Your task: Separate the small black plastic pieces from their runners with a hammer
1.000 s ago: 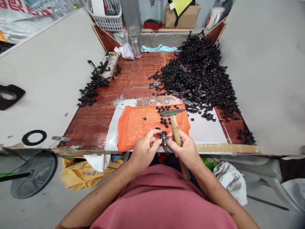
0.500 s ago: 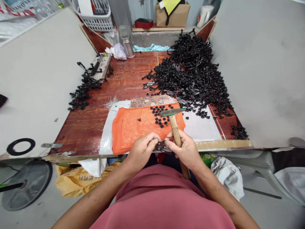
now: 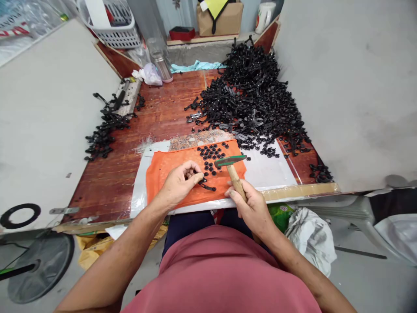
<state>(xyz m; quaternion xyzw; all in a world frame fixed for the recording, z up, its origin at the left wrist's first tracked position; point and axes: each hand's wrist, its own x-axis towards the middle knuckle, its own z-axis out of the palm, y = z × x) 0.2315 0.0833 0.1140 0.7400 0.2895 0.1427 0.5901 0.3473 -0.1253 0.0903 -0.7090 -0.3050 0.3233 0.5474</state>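
Over the orange cloth point(image 3: 159, 174), my left hand point(image 3: 182, 182) is closed with thumb and fingertips pinching a slim black part point(image 3: 207, 187) that has a round knob at its free end. My right hand point(image 3: 250, 202) is wrapped around the wooden handle of a hammer point(image 3: 236, 179). Its green-edged metal head points up over the right side of the cloth, close to several small black round studs point(image 3: 210, 152) laid out in rough rows. The lower part of the handle is hidden behind my right hand.
A large heap of black parts point(image 3: 250, 95) covers the right back of the red-brown table point(image 3: 163, 108). A smaller pile point(image 3: 102, 134) lies along the left edge. At the back stand a metal-bodied flask point(image 3: 162, 65), a grey basket point(image 3: 122, 37) and a cardboard box point(image 3: 221, 19).
My hands have moved apart. The left has gone left and forward over the cloth with the black part; the right still grips the hammer, now slightly lower in view. The camera view has shifted.
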